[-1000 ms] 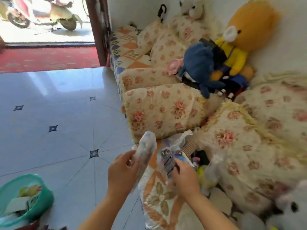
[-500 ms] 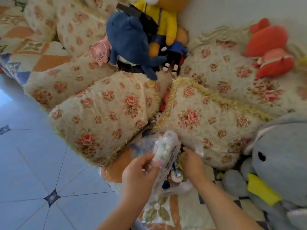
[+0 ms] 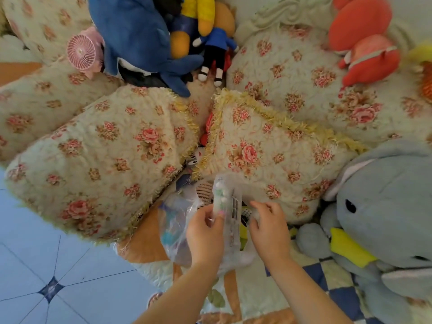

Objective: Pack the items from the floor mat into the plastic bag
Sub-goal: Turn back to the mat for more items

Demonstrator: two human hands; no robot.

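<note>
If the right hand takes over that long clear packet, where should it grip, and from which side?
Probably take the packet by its free upper half, coming from the right. It stands upright, the left hand pinches its lower part, and the right hand sits just beside it, gripping the plastic bag.

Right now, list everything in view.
cushions: at least five, cream with pink roses, across the middle
plush shark: one, blue, top centre
fan: one, pink, left of the shark
doll: one, blue top and black legs, right of the shark
bird plush: one, grey with yellow beak, right edge
red plush toys: seemingly two, top right
mat: one, patchwork, beneath the hands
floor: tiled, pale blue, lower left
plastic bag: one, clear, on the mat
packet: one, clear, over the bag
left hand: holds the packet
right hand: grips the bag's rim
</note>
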